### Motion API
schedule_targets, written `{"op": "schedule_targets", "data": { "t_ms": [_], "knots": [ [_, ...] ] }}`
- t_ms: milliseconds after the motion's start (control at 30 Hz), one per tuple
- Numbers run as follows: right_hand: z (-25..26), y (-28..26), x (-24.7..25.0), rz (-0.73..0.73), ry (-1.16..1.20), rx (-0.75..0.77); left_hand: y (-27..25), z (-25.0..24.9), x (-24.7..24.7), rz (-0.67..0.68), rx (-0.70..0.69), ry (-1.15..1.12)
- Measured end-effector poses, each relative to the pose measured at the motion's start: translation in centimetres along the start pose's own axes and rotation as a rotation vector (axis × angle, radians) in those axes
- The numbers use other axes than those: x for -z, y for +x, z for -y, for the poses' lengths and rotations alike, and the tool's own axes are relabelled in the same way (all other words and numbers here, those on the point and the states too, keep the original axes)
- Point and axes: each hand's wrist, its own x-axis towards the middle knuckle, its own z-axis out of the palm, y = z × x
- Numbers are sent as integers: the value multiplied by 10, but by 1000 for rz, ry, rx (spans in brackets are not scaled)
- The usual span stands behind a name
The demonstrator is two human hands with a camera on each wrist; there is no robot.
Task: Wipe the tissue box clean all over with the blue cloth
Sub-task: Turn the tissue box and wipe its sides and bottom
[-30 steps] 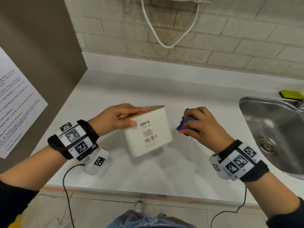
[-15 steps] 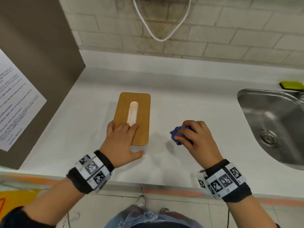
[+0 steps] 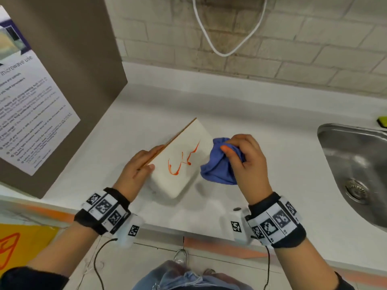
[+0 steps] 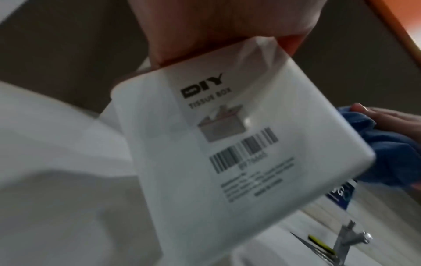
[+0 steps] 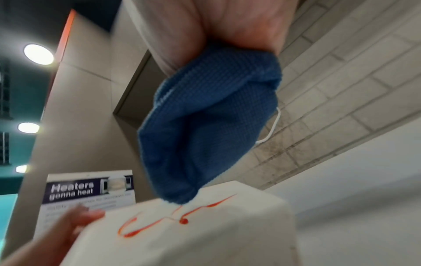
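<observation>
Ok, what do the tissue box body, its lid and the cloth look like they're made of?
Tissue box: likely smooth white plastic, with rounded corners and a soft sheen; orange squiggles sit on its surface. Lid: looks like wood or bamboo, only a tan edge showing. Blue cloth: woven waffle-textured fabric, probably microfibre, bunched in the right hand.

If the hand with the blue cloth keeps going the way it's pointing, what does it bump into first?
Probably the tissue box. The right hand points its bunched blue cloth at the box's white face with the orange squiggle. The cloth would land there first, though the gap is hard to judge.
</observation>
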Motion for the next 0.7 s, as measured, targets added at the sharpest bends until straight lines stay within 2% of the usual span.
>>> {"op": "schedule_targets", "data": {
  "t_ms": [67,167,233,300,367,467,567,700],
  "knots": [
    [4,14,-17,-106,78,-47,-1,10,10,38,40,-115],
    [-5,32,-50,-212,124,-111,1,22,19,83,56,-145],
    [-16,33,-74,-138,-10,-97,3,26,23,107,50,-142],
    [-29,24,-94,41,-333,-39,4,29,24,115,46,-135],
    [-39,14,-105,112,-510,20,5,30,25,122,41,-124],
    [-44,11,-109,44,-499,14,5,31,23,141,22,-118],
    [-42,12,-116,-38,-383,5,7,34,24,130,14,-121],
    [-27,3,-127,-7,-312,24,7,38,23,134,-4,-134]
  ]
}}
